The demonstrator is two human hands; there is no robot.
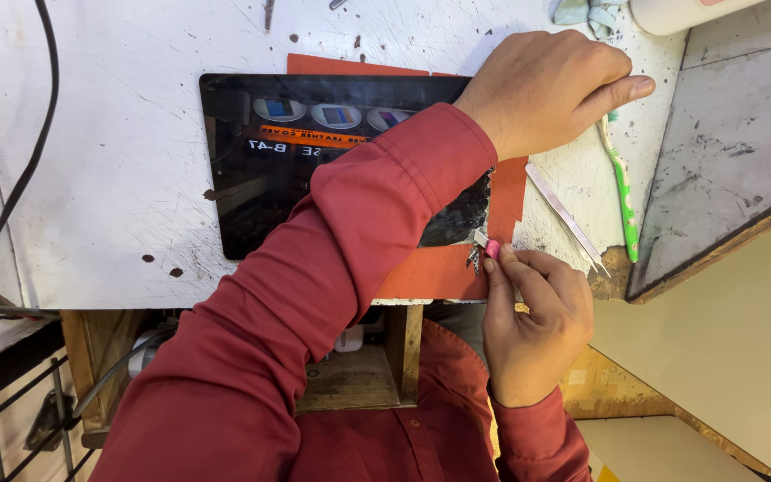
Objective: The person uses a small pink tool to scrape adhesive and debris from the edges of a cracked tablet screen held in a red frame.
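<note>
A: What is seen at the left of the white, scratched surface [91, 178]?

B: A black cable [24, 170] is draped down the left edge. Beside it, a dark tablet [314, 161] is laid flat on an orange sheet [457, 268], its glass reflecting coloured shapes.

A: How is the left hand [546, 89] placed?

B: It is crossed over the tablet's right end in a red sleeve [314, 303], closed into a loose fist and pressed knuckles-down on the surface; whether anything is held inside cannot be told.

A: And the right hand [537, 321]?

B: It is pinched shut on a small pink-handled tool [490, 248], whose tip is set at the tablet's lower right corner, where the glass appears cracked.

A: What is seen further right?

B: Metal tweezers [568, 219] and a green toothbrush [622, 192] are laid just beside each other, near the surface's edge.
</note>
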